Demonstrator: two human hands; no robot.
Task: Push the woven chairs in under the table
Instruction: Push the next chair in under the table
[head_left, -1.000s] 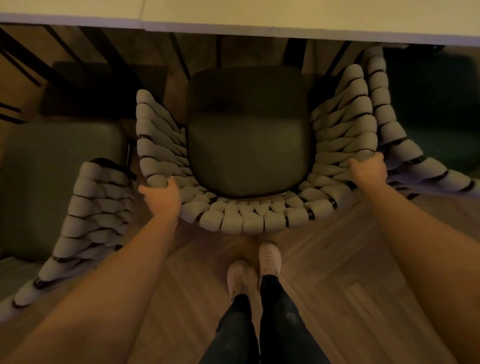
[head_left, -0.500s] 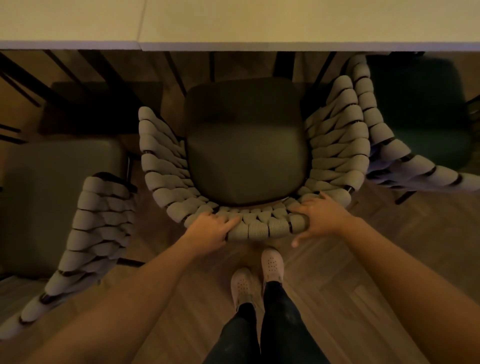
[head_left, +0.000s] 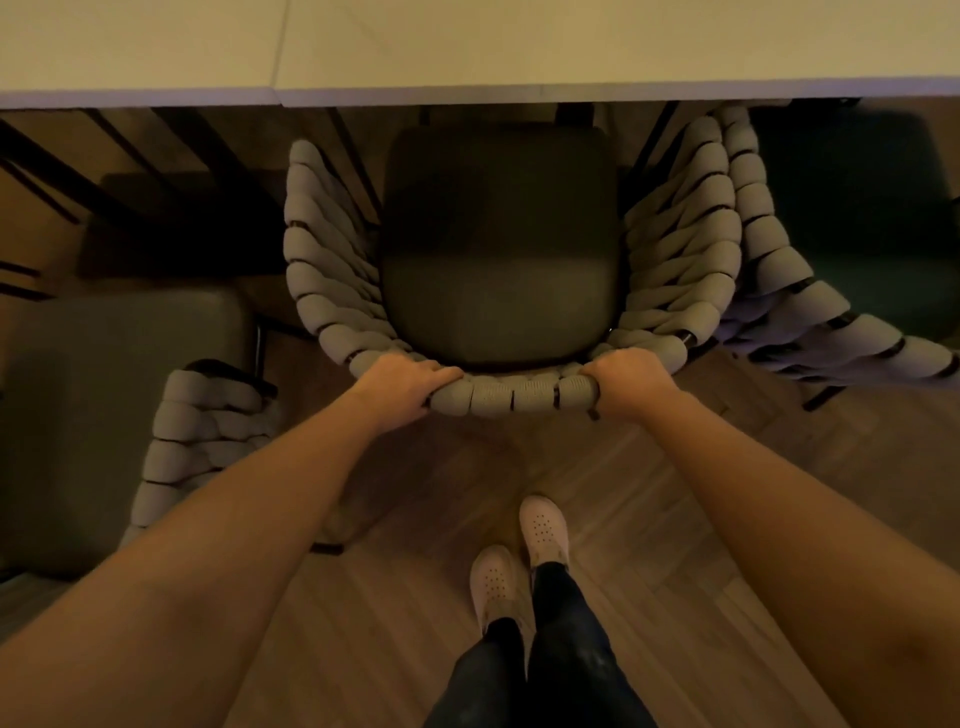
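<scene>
Far left of the grip stands a neighbouring woven chair (head_left: 202, 431). Its dark seat lies further left, and its wrapped back rim is well apart from the held one, with a strip of wooden floor (head_left: 415, 519) between. The left hand (head_left: 402, 387) curls over the top rim of the middle woven chair (head_left: 519, 397), fingers wrapped down the inner side. The right hand (head_left: 631, 382) clasps the same rim just beside it, and a short stretch of wrapped cord shows between the two.

Right of the grip, the held chair's arm lies against the arm of a third woven chair (head_left: 779, 291). Whether they touch or only overlap in view is unclear. Beyond the grip, dark frame bars (head_left: 343, 156) slant under the white table (head_left: 467, 62), close to the chair's left arm.

The held chair faces the table, back toward the person. Its axis from back to front runs straight away from the grip. The front of its dark seat cushion (head_left: 498, 249) sits just short of the table's near edge. Behind the grip, two pale shoes (head_left: 540, 530) stand on the floor.
</scene>
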